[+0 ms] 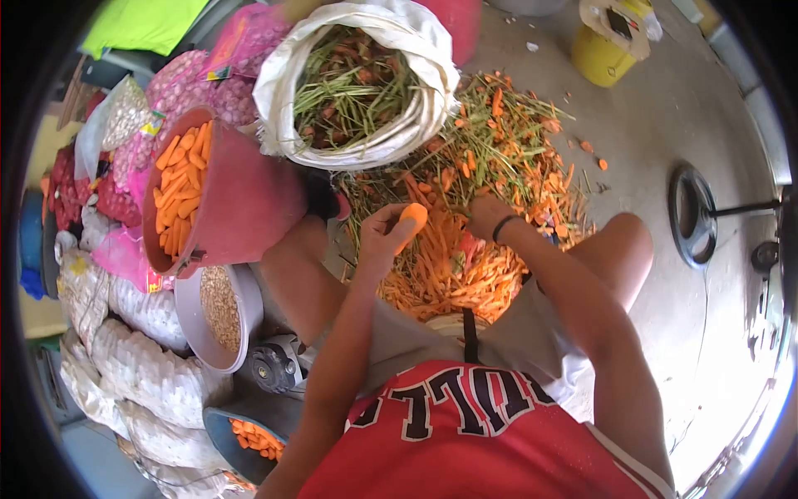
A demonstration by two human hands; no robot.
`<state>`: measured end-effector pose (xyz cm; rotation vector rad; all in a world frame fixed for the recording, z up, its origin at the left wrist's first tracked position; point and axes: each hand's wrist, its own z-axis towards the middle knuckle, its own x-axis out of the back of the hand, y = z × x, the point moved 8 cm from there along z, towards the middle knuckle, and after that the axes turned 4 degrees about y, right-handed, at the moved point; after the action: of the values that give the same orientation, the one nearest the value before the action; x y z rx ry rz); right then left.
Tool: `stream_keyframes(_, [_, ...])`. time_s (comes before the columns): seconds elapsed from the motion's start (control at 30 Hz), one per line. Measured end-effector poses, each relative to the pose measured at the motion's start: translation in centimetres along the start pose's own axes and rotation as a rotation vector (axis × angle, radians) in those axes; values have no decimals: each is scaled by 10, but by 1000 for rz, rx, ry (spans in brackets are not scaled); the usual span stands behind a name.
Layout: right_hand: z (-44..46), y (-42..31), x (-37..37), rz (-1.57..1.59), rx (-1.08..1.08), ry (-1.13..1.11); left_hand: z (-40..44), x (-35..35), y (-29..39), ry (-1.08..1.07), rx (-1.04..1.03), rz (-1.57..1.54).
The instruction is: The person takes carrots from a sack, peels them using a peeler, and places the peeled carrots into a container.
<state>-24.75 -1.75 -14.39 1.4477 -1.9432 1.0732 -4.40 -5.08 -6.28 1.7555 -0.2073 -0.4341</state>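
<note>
My left hand [381, 234] holds a peeled orange carrot [411, 223] between thumb and fingers, above the heap of carrot peelings [465, 287] between my legs. To its right, my right hand [489, 218], with a dark band at the wrist, is closed over the heap. Whatever it grips is hidden by the hand and the peelings behind it. Just beyond both hands stands a white sack [439, 100] with its mouth rolled open, full of unpeeled carrots with green stalks [353, 91]. Green stalks and carrot scraps lie around it.
At my left, a tilted red bucket [241, 195] holds peeled carrots. Near it are a grey basin [249, 308], a dark bucket with more carrots [220, 424], stacked white sacks [150, 358] and pink net bags [179, 91]. A yellow bucket [598, 62] and a round black stand base [692, 214] are at right.
</note>
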Motion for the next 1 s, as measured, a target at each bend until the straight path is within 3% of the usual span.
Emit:
stream_keyframes(0.07, [11,0,-19,-46,145,186,16,35,6,152,43,-53])
stream_keyframes(0.17, [-4,-12,-15,-19,14,-127,60,114,43,396,12,-241])
stream_keyframes(0.2, [-2,-12,-14,-20,6,-141,88,158,64,259,-215,-484])
stream_keyframes(0.23, [1,-11,-15,-20,-5,-158,81,161,114,290,-372,-793])
stream_keyframes(0.3, [4,-12,-17,-31,-6,-191,77,203,166,523,-584,-886])
stream_keyframes(0.4, [8,-18,-11,-37,9,-230,94,198,188,404,-504,-611])
stream_keyframes(0.43, [8,-21,-8,-12,3,-242,97,173,178,408,-393,-455])
stream_keyframes(0.5, [13,-26,-8,13,23,-222,97,104,166,210,-199,183])
stream_keyframes(0.53, [17,-28,-9,15,49,-191,100,67,165,-94,-396,706])
stream_keyframes(0.57, [21,-29,-10,16,73,-161,101,50,148,-180,-432,959])
stream_keyframes(0.67, [12,-44,4,19,64,-287,127,24,149,-207,-286,1240])
stream_keyframes(0.77, [8,-55,19,30,120,-262,194,40,157,-223,-468,1387])
stream_keyframes(0.83, [15,-51,10,34,122,-252,248,75,120,-382,-307,1795])
stream_keyframes(0.93, [18,-48,13,51,114,-257,298,163,51,-523,-106,2054])
stream_keyframes(1.0, [21,-44,18,52,122,-248,287,184,40,-549,-422,2185])
